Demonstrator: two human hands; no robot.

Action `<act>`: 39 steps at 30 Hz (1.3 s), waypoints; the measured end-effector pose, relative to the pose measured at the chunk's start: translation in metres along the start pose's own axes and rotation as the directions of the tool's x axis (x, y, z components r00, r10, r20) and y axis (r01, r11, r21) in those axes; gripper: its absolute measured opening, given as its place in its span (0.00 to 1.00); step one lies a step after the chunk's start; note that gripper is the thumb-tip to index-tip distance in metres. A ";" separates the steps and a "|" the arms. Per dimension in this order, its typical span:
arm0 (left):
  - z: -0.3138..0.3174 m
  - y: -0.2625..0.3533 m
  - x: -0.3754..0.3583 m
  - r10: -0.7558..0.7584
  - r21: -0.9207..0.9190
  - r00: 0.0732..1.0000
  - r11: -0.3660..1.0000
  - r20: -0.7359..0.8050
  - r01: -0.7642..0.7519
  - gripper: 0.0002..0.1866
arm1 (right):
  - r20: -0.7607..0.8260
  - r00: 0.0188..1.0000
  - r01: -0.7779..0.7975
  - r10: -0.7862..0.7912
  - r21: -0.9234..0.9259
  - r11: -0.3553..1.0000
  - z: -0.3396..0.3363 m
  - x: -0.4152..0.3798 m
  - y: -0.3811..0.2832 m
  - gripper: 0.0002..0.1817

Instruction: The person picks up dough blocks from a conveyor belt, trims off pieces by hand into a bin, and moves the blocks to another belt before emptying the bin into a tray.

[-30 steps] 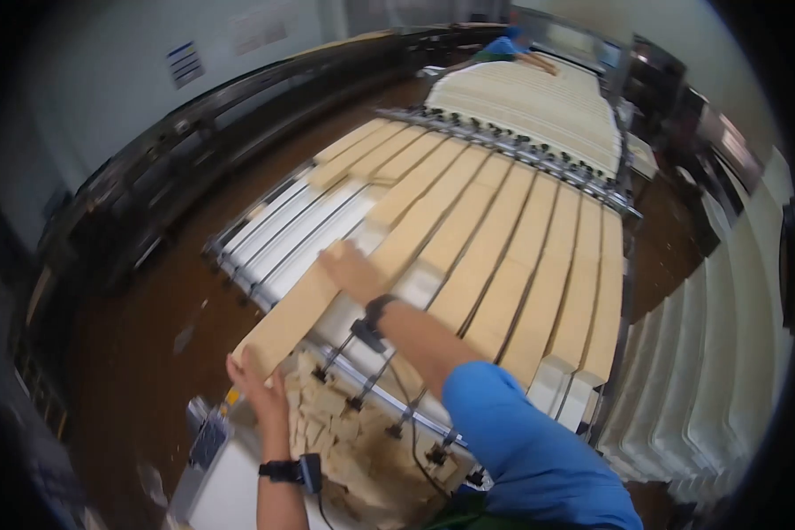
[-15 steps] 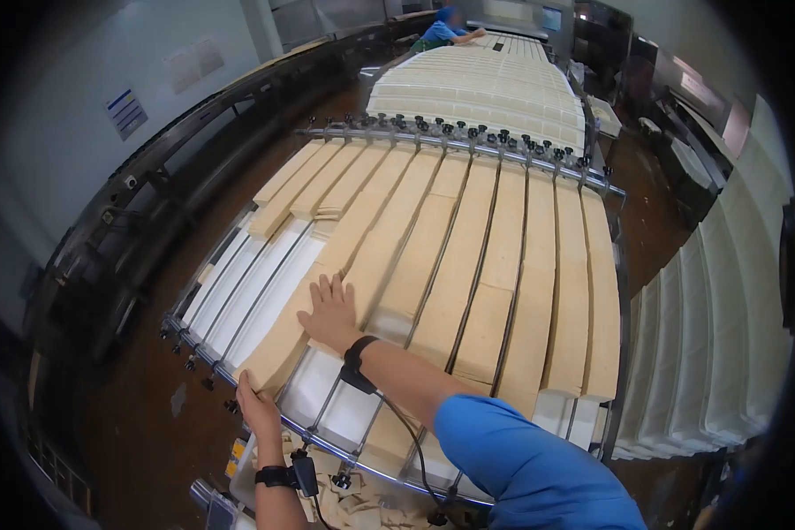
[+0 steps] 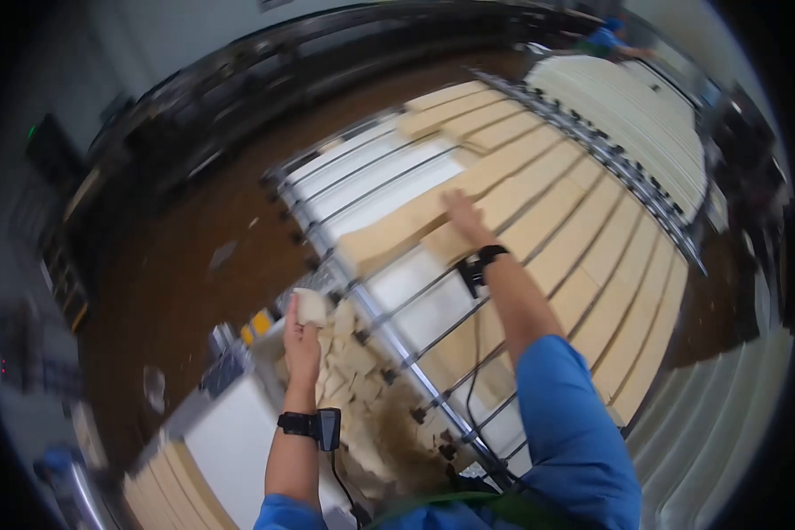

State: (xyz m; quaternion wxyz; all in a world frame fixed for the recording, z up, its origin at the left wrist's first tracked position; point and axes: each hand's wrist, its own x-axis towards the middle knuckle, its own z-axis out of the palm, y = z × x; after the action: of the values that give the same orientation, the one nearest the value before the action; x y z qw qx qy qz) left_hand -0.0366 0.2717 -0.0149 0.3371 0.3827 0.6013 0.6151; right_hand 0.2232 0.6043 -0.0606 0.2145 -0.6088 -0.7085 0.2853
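Long tan strips [image 3: 397,230] lie side by side in lanes between metal rods on a white surface [image 3: 411,283]. My left hand [image 3: 302,340] is closed on a small pale piece [image 3: 311,307], held above a bin of broken tan scraps [image 3: 362,380]. Farther up, my right hand [image 3: 465,216], blurred by motion, rests on or just over the strips, with its fingers apart and nothing seen in it. A dark band with a device and cable is on each wrist.
A metal bar [image 3: 384,331] with dark knobs edges the near side of the lanes. Stacked tan slabs [image 3: 181,486] stand at the lower left. Another person [image 3: 605,40] leans over the far pale conveyor [image 3: 623,110]. Corrugated white sheets [image 3: 724,433] stand at right.
The view has turned left and down. My left hand has left the strip's near end and now holds a small pale piece over the scraps. My right hand stays by the strips.
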 end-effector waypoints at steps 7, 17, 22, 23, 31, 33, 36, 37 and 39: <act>-0.089 -0.014 -0.151 -0.141 0.105 0.981 0.982 -0.135 0.155 0.29 | -0.120 0.892 0.408 -0.435 -0.201 0.891 0.007 -0.108 -0.076 0.32; -0.226 -0.021 -0.324 -0.106 0.132 0.704 0.952 -0.702 0.275 0.21 | 0.309 0.883 0.457 -0.352 -0.737 0.499 0.098 -0.149 -0.169 0.33; -0.304 -0.040 -0.426 0.050 0.399 0.547 0.739 -0.836 0.543 0.25 | 0.173 0.853 0.469 -0.492 -0.667 0.579 0.118 -0.203 -0.221 0.26; -0.312 -0.049 -0.440 0.022 0.418 0.498 0.574 -0.867 0.704 0.29 | 0.142 0.756 0.586 -0.639 -0.581 0.564 0.139 -0.218 -0.222 0.23; -0.351 -0.041 -0.476 -0.196 0.360 0.502 0.489 -0.842 0.795 0.50 | 0.593 0.438 0.871 -0.675 -0.093 0.483 0.320 -0.459 -0.319 0.33; -0.359 -0.046 -0.474 -0.195 0.449 0.597 0.493 -0.778 0.745 0.52 | 0.634 0.442 0.854 -0.635 -0.082 0.513 0.354 -0.513 -0.354 0.38; -0.365 -0.028 -0.464 -0.304 0.482 0.652 0.476 -0.694 0.735 0.51 | 0.666 0.456 0.805 -0.590 -0.027 0.592 0.403 -0.562 -0.397 0.38; -0.368 -0.025 -0.462 -0.348 0.469 0.646 0.472 -0.679 0.747 0.53 | 0.665 0.449 0.807 -0.598 -0.014 0.590 0.416 -0.572 -0.410 0.38; -0.373 -0.021 -0.456 -0.434 0.445 0.632 0.461 -0.642 0.768 0.55 | 0.661 0.436 0.810 -0.611 0.008 0.587 0.434 -0.585 -0.430 0.37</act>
State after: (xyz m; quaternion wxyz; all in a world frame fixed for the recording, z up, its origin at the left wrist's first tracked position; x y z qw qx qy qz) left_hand -0.1457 -0.3064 -0.0601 0.2247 0.0818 0.9387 0.2482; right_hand -0.2806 -0.0757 -0.0727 -0.0195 -0.1484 -0.9623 0.2272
